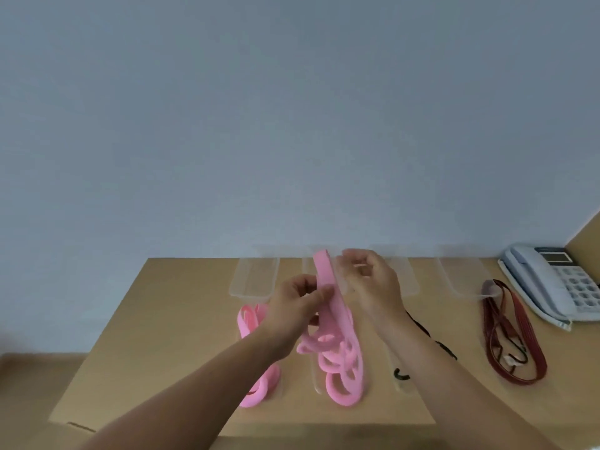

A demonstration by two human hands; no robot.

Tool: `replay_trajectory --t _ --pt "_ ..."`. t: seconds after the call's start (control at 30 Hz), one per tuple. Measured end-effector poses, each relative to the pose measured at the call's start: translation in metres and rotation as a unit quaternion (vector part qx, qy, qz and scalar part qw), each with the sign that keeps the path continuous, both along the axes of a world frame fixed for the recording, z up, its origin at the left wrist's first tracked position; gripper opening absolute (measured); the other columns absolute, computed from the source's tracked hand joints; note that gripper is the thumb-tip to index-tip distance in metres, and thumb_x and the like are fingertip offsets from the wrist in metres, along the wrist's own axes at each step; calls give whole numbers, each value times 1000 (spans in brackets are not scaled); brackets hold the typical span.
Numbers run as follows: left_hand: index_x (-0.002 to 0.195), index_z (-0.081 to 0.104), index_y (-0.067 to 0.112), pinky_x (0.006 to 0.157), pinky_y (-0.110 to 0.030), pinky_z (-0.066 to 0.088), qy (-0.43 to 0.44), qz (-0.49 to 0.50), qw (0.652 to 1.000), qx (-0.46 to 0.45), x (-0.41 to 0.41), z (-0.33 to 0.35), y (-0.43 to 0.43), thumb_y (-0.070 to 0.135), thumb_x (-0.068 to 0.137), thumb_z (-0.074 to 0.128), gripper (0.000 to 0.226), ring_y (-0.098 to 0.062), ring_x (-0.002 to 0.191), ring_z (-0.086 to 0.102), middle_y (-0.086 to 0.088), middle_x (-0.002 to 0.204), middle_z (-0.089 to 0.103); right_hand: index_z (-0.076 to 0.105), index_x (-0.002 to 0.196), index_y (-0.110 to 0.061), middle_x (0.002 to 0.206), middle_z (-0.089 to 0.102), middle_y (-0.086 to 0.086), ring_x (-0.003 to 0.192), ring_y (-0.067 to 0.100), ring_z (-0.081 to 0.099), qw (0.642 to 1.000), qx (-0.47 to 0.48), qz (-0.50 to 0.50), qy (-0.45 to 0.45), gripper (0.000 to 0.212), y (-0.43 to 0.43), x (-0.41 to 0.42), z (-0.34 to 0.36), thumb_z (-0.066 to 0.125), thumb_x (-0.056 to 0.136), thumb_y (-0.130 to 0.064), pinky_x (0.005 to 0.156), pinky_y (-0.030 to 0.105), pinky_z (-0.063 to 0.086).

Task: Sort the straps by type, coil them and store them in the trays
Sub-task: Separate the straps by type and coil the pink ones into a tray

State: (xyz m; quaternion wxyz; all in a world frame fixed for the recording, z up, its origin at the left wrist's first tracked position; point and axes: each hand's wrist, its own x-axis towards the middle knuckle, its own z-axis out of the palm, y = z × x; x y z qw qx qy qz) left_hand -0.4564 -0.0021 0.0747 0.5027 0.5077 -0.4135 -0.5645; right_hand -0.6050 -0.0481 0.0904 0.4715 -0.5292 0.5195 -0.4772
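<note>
Pinched the pink strap (324, 280) in left hand (292, 300), mid-frame, over a tray (314, 381) on the bench (162, 319). Could not tell grip of right hand (373, 280). Needed flat, even loops, no twists.

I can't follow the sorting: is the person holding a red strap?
No, the left hand grips a pink strap; the red straps lie apart, untouched.

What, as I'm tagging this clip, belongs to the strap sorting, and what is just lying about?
Job: left hand pinching a pink strap; second pink strap to its left; black strap; dark red straps; clear trays.
Lying about: telephone, far right.
</note>
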Motion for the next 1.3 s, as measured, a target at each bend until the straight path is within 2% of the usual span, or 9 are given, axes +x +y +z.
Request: replay_trajectory --t 0.13,0.2,0.3,0.47,0.57,0.87,1.03,1.23,1.3 --pt "103 71 1 72 -45 59 -23 7 1000 19 5 1 4 19 90 72 22 -36 86 73 -19 94 75 71 111 -23 104 74 7 97 26 72 977 75 196 -35 22 10 -9 -22 71 89 -17 84 41 59" --pt "104 71 2 75 -44 61 -43 4 998 35 7 -1 8 19 89 73 23 -33 86 73 -18 94 75 70 110 -24 103 73 12 92 28 73 980 76 180 -31 23 12 -8 -25 71 89 -14 80 46 60" --pt "101 70 0 64 -36 59 -7 18 998 66 11 -4 11 16 89 71 21 -30 79 73 -20 91 74 66 115 -20 105 70 13 86 21 73 977 108 179 -50 30 13 -7 -29 74 87 -13 69 31 58" --pt "88 68 -3 60 -37 56 104 71 980 151 17 -21 4 7 90 67 10 -32 68 69 -23 82 70 66 112 -8 101 75 8 92 33 72 946 157 282 38 25 26 -17 -52 71 90 -19 76 36 61" --pt "82 66 -2 57 -34 54 97 81 969 215 14 -45 3 6 91 65 12 -29 63 68 -19 73 69 67 110 -5 100 74 14 89 30 72 938 183 286 71 24 33 -17 -72 71 90 -16 81 41 60" --pt "79 67 3 49 -24 50 -76 55 959 267 5 -119 -35 8 92 64 14 -15 54 66 -7 65 71 70 97 -3 88 75 12 74 24 72 934 296 180 84 23 21 -12 -124 74 83 -21 71 34 59" --pt "81 64 16 69 -39 59 -230 30 942 244 9 -146 -58 25 91 65 14 -20 73 70 -4 79 73 69 98 -10 89 75 8 81 25 73 935 293 159 119 18 -1 -5 -147 72 85 -22 82 45 59" --pt "80 50 19 70 -35 55 -460 -32 868 182 6 -151 -54 35 86 60 20 -18 73 60 -1 83 64 59 104 -21 83 66 -7 69 12 64 917 133 131 352 21 -7 -1 -165 61 87 -34 56 29 52" --pt "90 48 19 87 -35 48 -516 -41 837 176 5 -152 -52 34 85 58 19 -19 93 51 1 100 53 59 109 -25 101 59 -12 84 10 55 895 62 126 424 26 -4 -4 -170 61 87 -37 69 25 50"
